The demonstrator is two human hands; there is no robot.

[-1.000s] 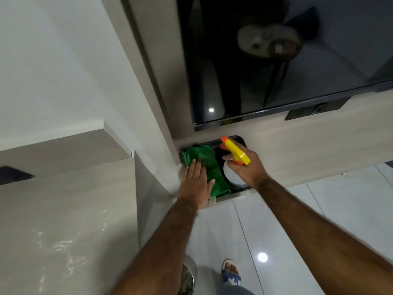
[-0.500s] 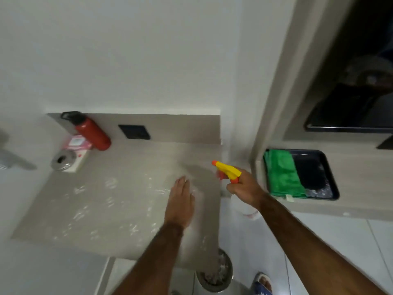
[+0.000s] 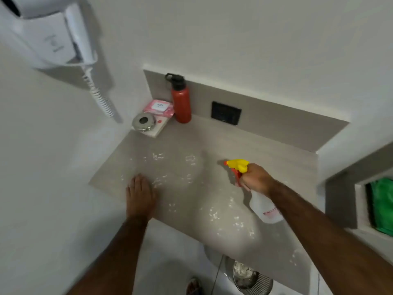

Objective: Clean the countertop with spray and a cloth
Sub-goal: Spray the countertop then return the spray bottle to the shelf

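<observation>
Right hand (image 3: pixel 256 179) grips spray bottle (image 3: pixel 264 206); left hand (image 3: pixel 139 198) seemingly flat, empty, on countertop (image 3: pixel 191 188).

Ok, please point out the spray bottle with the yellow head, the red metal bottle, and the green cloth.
Clear spray bottle with yellow head (image 3: pixel 265 207): head view, on its clear body.
Red metal bottle with black cap (image 3: pixel 181 103): head view, mid body.
Green cloth (image 3: pixel 382 206): head view, on its folded surface.

- Water bottle (image 3: pixel 181 101) standing at the countertop (image 3: pixel 212 179) back, packet (image 3: pixel 159 107) just left of it.
- Left hand (image 3: pixel 139 196) lying flat at the front left edge.
- Right hand (image 3: pixel 256 178) holding the spray bottle (image 3: pixel 263 204) over the right side.
- Cloth (image 3: pixel 382 206) lying in a recess, far right.
</observation>
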